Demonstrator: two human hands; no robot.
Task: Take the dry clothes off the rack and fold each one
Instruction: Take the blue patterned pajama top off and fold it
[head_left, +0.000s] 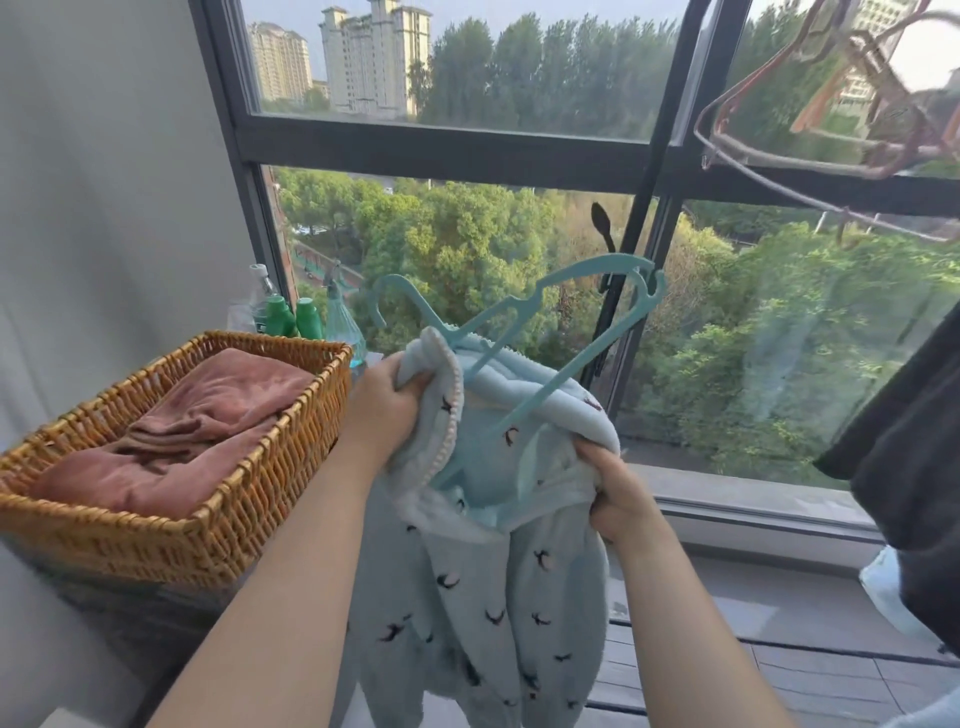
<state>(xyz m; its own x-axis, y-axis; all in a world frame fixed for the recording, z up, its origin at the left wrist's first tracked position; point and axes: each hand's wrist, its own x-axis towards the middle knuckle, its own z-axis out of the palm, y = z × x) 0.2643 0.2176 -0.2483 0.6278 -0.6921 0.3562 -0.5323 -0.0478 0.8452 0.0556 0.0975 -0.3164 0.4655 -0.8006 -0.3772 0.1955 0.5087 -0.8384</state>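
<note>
head view, item in hand: pale blue fleece garment (483, 587) with small dark bird print, held at chest level before the window, teal plastic hanger (524, 332) half out of its neck and tilted right. left hand (387, 402) clenched on the collar edge, right hand (618, 493) pinching the far shoulder, apparently pulling the opening wide to free the hanger. wicker basket (270, 457) at left holds a folded rust-pink cloth (171, 441), likely the place for folded pieces.
</note>
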